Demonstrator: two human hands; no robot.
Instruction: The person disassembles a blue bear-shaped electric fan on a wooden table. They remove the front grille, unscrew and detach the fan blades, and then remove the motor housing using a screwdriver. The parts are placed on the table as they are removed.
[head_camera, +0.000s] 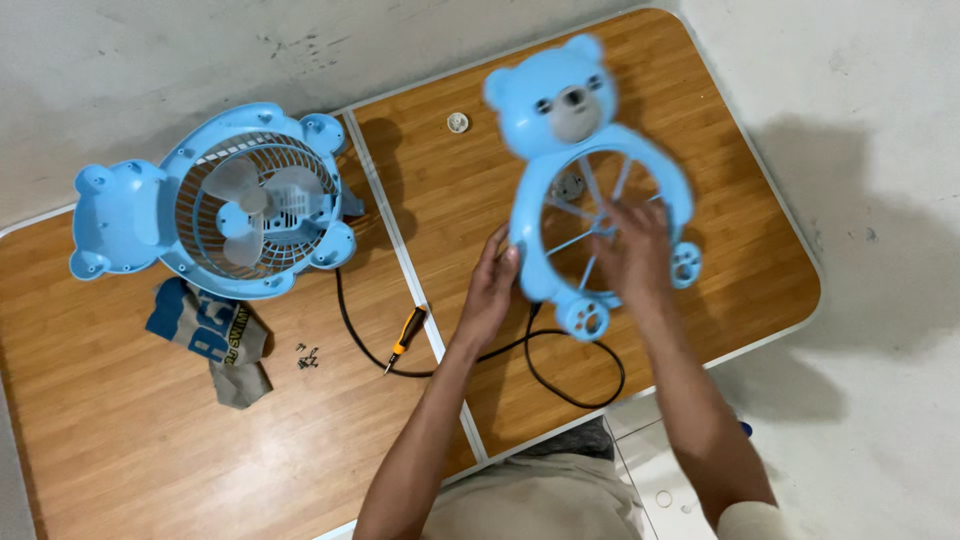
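Both hands (487, 290) (632, 250) grip the blue bear-shaped fan cover (585, 150).

left hand (490, 285) grips bear-shaped fan cover (585, 170) edge | right hand (632, 250) on its spokes (blurred)

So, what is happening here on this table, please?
A person holds a blue bear-shaped fan cover above a wooden table. The left hand grips its left rim, and the right hand rests on the spokes in the middle. The rest of the fan, with its blades and rear grille, lies further left. A screwdriver, some small screws, a cloth and a black cord lie nearby.
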